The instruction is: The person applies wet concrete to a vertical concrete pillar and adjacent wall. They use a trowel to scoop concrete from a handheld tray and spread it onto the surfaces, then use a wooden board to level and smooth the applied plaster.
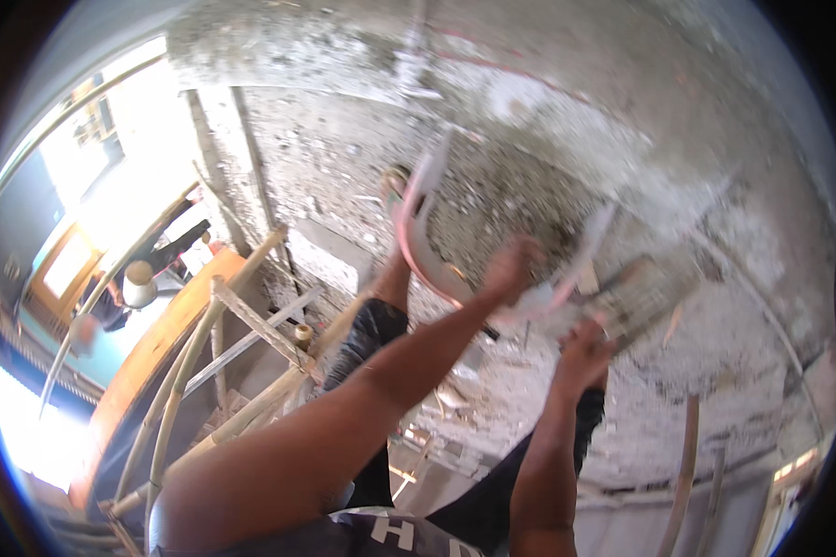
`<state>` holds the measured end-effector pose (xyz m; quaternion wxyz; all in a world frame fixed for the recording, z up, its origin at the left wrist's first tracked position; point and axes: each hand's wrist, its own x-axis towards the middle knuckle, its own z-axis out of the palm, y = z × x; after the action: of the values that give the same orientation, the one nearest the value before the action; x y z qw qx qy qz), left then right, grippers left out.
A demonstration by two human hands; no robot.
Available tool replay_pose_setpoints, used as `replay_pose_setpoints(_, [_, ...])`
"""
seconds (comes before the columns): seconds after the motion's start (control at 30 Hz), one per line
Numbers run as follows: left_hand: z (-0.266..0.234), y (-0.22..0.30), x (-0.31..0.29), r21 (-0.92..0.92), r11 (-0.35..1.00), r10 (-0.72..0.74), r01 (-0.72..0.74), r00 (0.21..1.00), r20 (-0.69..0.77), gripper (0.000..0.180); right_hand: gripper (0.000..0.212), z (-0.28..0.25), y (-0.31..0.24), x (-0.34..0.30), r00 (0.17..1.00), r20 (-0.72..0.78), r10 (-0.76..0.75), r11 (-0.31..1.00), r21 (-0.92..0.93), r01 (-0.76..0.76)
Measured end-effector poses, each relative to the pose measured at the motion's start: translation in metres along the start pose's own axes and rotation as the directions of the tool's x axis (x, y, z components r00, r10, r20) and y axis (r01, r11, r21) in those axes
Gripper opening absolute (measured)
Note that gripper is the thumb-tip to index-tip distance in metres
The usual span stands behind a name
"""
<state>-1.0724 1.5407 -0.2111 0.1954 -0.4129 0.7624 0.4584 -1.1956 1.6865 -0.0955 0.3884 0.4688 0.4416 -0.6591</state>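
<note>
My left hand (pixel 514 266) is over a pink-and-white curved plastic rim (pixel 424 255) with grey, grainy rubble inside its curve. Motion blur smears its fingers, so I cannot tell whether they hold anything. To its right, my right hand (pixel 585 356) is closed at the near end of a flat, greyish-beige rectangular board (pixel 643 302), also blurred. The board's exact kind cannot be made out. One bare foot in a sandal (pixel 395 184) stands just left of the plastic rim.
Bamboo poles (pixel 172 408) and wooden struts (pixel 260 325) cross at the left, beside a curved orange-brown plank (pixel 139 357). Rubble covers the rough floor (pixel 334 139). A pale block (pixel 320 255) lies left of the foot. Another person (pixel 111 302) is at far left.
</note>
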Motion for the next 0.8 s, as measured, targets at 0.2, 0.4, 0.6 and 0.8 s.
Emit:
replay_pose_setpoints(0.2, [-0.048,0.102,0.038,-0.22,0.975,0.164,-0.036,0.784,0.598,0.063,0.064,0.076,-0.005,-0.027,0.733,0.066,-0.677,0.174,-0.953,0.246])
replay_pose_setpoints(0.4, [-0.163,0.003,0.042,0.078,0.98,-0.168,0.183,0.971,-0.169,0.047,0.06,-0.004,0.025,0.025,0.913,-0.145,-0.382,0.506,-0.859,0.075])
replay_pose_setpoints(0.6, [-0.221,-0.107,0.053,0.337,0.885,-0.34,0.321,0.941,-0.004,0.067,0.057,-0.057,0.058,0.134,0.91,-0.126,-0.396,0.472,-0.878,0.083])
replay_pose_setpoints(0.8, [-0.185,-0.117,0.045,0.129,0.949,-0.284,0.288,0.958,-0.05,0.034,0.051,-0.063,0.062,0.165,0.934,-0.149,-0.323,0.523,-0.851,0.045])
